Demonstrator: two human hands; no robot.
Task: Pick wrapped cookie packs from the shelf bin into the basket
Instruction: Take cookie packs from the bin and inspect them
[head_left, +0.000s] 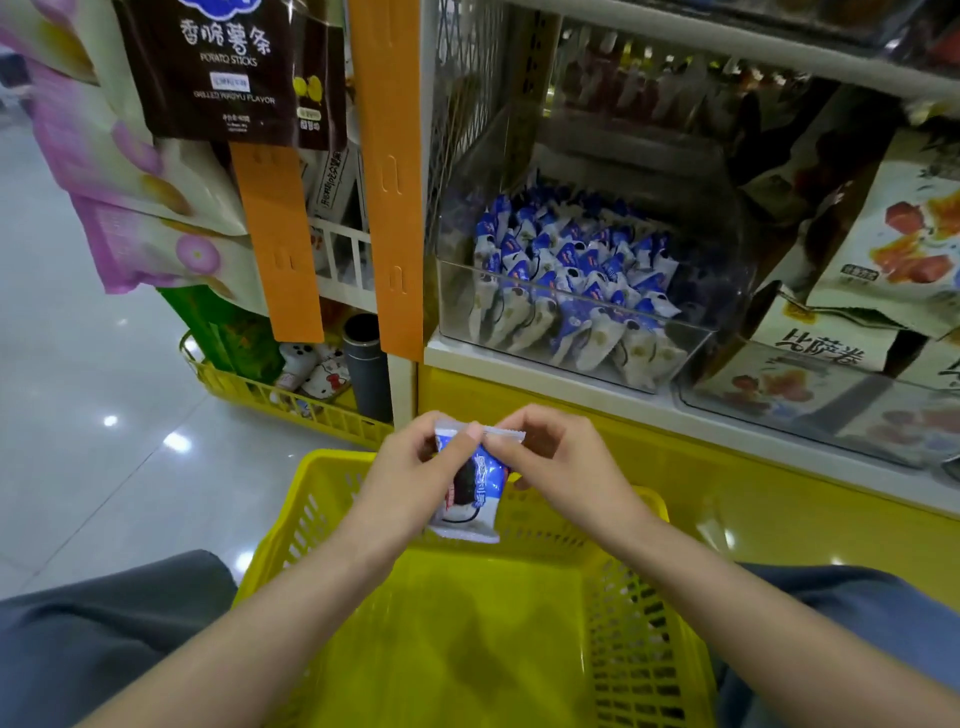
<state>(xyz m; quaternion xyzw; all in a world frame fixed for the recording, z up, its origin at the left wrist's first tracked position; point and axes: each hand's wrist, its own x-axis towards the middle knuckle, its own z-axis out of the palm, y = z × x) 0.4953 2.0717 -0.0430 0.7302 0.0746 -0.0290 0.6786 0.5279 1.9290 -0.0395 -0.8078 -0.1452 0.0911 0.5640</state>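
You've got one blue-and-white film-wrapped cookie pack (475, 493) in both hands. It hangs upright over the far end of the yellow slatted plastic basket (675, 623), which sits at 6 o'clock between your knees. The basket floor looks bare; I can't see anything in it yet.

Left hand (410, 473): thumb and fingers curled, pinching the wrapper's upper left. Right hand (558, 462): fingers (496, 441) curled, pinching the right end of the crimped top seal. Both hands grip the same pack.

Supply: the clear plastic shelf bin (452, 306) is at 12 to 1 o'clock from your hands. It's roughly half full of matching packs (566, 265) standing loosely on end.

Handling, my read:
- Light: one cookie-sized piece in thin glossy film.
- The film is probably slick and crinkly and gives under pressure.
- The contents are probably brittle, so don't squeeze the middle.
- Best hold is the flat crimped seal at top or bottom. It's stiffer and ridged, less likely to slip, and puts no load on the cookie.
- One hand should be enough.

Next: let go low over the basket at 6 o'clock rather than tossing it. In the bin, go for a seal standing free at the pile's 6 o'clock edge so you don't drag neighbours out.
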